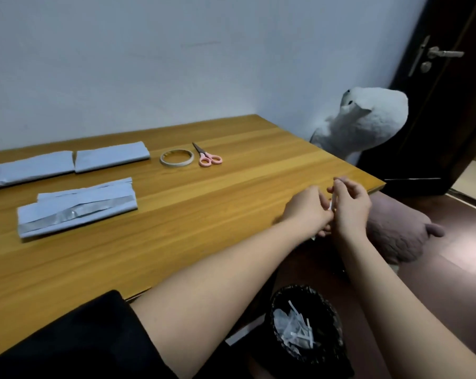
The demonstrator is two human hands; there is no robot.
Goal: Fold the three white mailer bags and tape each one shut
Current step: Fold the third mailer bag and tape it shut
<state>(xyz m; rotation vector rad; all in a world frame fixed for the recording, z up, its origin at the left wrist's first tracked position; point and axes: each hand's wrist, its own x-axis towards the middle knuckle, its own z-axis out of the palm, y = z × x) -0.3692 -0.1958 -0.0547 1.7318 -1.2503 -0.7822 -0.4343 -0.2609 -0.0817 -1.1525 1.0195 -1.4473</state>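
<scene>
Both hands meet at the table's [231, 203] right edge — left hand [306, 212] and right hand [350, 207] pinching a small white strip [330, 205] — three folded mailer bags [77, 206] lying far left.

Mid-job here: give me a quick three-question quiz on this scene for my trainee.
1. True or false: the pink scissors lie right of the tape roll.
2. How many folded mailer bags are on the table?
3. Both hands work a small white strip near which table edge: A left, B right?

Key: 1 true; 2 three; 3 B.
</scene>
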